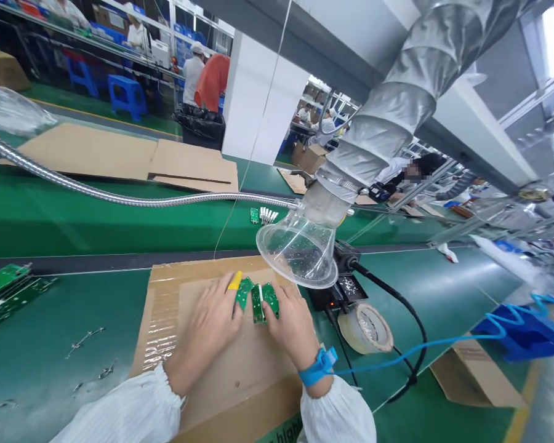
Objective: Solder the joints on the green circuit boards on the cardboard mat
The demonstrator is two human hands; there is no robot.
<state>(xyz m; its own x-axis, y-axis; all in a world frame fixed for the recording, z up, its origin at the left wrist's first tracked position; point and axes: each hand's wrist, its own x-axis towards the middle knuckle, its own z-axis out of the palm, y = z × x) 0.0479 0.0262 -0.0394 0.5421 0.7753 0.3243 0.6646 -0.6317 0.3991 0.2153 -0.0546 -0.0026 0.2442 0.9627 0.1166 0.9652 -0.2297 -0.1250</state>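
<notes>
Over a sheet of cardboard (240, 369), both my hands hold small green circuit boards close together. My left hand (215, 314), with a yellow cover on one finger, pinches a green board (244, 293) between thumb and fingers. My right hand (290, 317), with a blue strap at the wrist, has its thumb and fingers on another green board piece (257, 303) with a pale strip along it. Whether the right-hand pieces are joined cannot be made out. A clear funnel-shaped hood (300, 255) hangs just beyond my right hand.
Right of the cardboard lie a tape roll (365, 328), a black device (351, 289) and cables. Larger green boards (4, 295) and wire bits (87, 339) are at left. Small boards (254, 215) rest on the green ledge behind. People work in the background.
</notes>
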